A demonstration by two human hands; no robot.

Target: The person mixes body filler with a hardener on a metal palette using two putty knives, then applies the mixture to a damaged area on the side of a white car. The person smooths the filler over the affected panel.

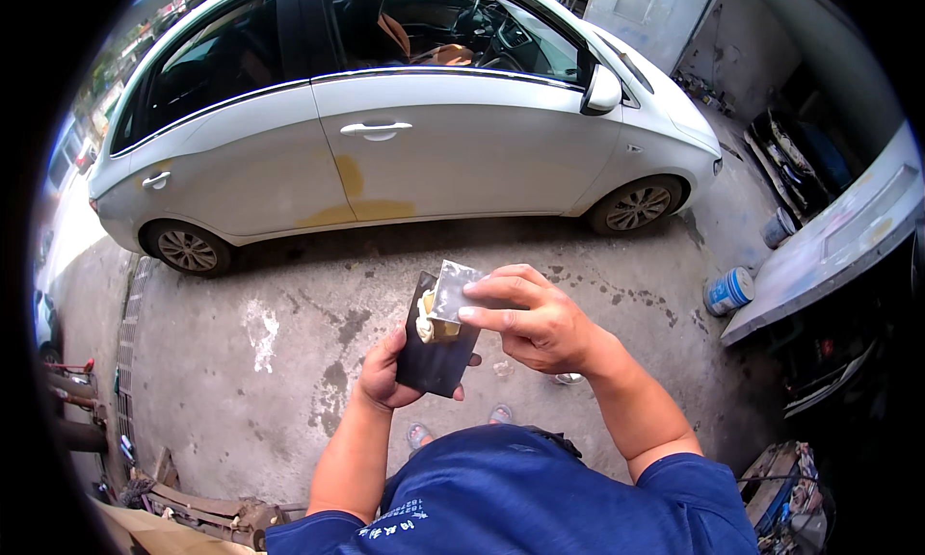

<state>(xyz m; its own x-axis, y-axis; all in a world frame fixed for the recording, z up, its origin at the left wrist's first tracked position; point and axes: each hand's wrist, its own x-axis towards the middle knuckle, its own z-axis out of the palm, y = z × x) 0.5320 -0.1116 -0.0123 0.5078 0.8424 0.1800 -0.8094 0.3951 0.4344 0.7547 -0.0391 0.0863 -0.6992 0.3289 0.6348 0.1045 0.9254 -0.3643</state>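
My left hand (390, 362) grips a flat dark board (432, 370) that carries a lump of cream and yellow paste (425, 322). My right hand (530, 322) holds a small, square, grey metal spreader (458, 280) over the board's upper part, where it meets the paste. Two of my right fingers lie across the metal; the thumb is mostly hidden. Beyond my hands stands a white car (482, 145), with yellowish patches (352, 174) low on the front and rear doors.
Grey concrete floor (270, 401) lies around my sandaled feet (499, 415). At right are a blue-and-white bucket (725, 290), a leaning pale panel (848, 227) and dark parts (780, 145). Metal parts (212, 516) lie at lower left, beside a drain grate (130, 343).
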